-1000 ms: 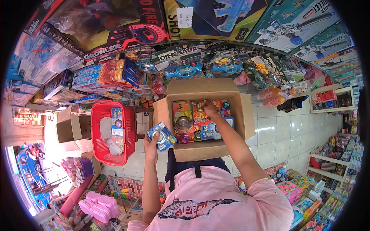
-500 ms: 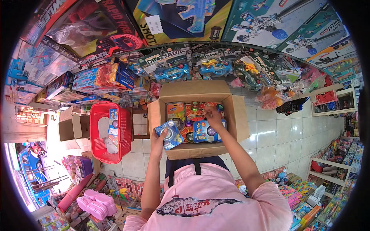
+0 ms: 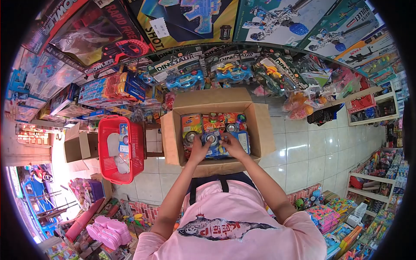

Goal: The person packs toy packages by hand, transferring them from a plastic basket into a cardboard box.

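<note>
A blue carded toy pack [image 3: 213,148] with a round silver piece under its clear cover is held over the open cardboard box [image 3: 211,99]. My left hand [image 3: 199,151] grips its left side, thumb on top. On the pack's right side, my right hand [image 3: 234,148] pinches the edge with its fingers bent. Another blue pack [image 3: 243,141] lies just under and beside my right hand. Orange and red toy cards [image 3: 190,122] with round pieces fill the box behind them. My hands cover part of the contents.
A red plastic basket [image 3: 141,149] holding a few packs stands left of the box. Behind it is a smaller open carton [image 3: 81,145]. Hanging dinosaur toy packs [image 3: 186,78] line the shelf ahead. Pink cases [image 3: 108,232] sit at the lower left.
My left hand has brought the blue pack from the box's left edge to over its middle. My right hand has shifted left and down to meet it. The view has shifted slightly.
</note>
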Tool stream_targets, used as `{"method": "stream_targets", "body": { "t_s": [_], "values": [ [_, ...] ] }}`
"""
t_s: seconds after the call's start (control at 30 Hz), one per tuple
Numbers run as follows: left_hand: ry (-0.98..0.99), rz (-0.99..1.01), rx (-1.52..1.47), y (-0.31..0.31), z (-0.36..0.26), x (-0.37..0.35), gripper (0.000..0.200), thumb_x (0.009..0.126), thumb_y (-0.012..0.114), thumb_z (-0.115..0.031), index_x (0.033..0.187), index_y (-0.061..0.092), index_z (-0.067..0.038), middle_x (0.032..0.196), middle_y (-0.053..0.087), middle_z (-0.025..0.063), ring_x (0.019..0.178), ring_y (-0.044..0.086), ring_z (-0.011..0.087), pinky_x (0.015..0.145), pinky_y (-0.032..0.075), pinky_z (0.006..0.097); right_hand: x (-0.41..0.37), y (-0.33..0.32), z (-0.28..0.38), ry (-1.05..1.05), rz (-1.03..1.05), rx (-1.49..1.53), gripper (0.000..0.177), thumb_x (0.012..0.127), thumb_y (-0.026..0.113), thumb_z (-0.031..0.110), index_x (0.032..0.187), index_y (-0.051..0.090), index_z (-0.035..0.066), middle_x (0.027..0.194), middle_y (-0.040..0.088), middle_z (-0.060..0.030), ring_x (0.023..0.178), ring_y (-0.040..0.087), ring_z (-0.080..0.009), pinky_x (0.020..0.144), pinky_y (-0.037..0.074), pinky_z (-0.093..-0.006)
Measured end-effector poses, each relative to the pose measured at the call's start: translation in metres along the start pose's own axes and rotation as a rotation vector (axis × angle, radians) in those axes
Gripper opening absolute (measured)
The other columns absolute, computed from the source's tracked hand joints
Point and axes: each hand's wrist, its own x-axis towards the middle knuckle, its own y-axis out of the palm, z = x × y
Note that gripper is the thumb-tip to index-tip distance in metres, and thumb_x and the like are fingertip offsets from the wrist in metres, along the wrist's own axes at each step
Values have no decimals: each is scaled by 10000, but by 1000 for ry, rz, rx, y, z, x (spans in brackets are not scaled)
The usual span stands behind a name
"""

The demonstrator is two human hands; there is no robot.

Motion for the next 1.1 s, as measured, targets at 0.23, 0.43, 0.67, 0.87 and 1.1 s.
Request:
{"method": "stream_targets", "body": {
  "t_s": [0.23,0.43,0.67,0.87,1.1],
  "values": [
    [242,-50,427,21,-8,46,464,950,556,-282,1312,515,6,1431,356,296,1288,390,467,1101,325,503,57,12,-20,-105,-280,-439,459,788,686,137,1225,580,39,961,627,-202,894,628,-359,798,512,-432],
    [170,147,688,21,8,57,458,958,519,-297,1318,533,-16,1490,329,210,1382,276,409,1145,265,476,58,18,-27,-21,-186,-810,488,765,682,205,1216,603,36,1222,549,-255,1200,481,-407,1027,392,-489],
    [282,69,615,-18,-22,35,373,890,584,-211,1197,595,3,1322,486,219,1278,405,423,1090,329,485,46,-34,-16,-326,-115,-540,374,816,703,187,1155,650,39,1153,601,-205,1072,587,-358,941,470,-432],
    [526,-641,609,-105,-31,-16,323,805,611,-58,1124,605,-5,1163,557,198,1121,503,391,978,407,465,-18,-116,29,-439,-724,-199,191,829,561,-40,995,643,7,927,648,-136,811,626,-249,734,501,-346],
    [81,-476,360,-107,167,-83,235,928,594,-169,1071,641,11,1076,586,185,957,579,314,847,471,398,-36,-150,-124,44,-805,-276,190,896,574,130,987,662,-12,880,685,-188,817,660,-280,769,502,-371]
  ]
}}
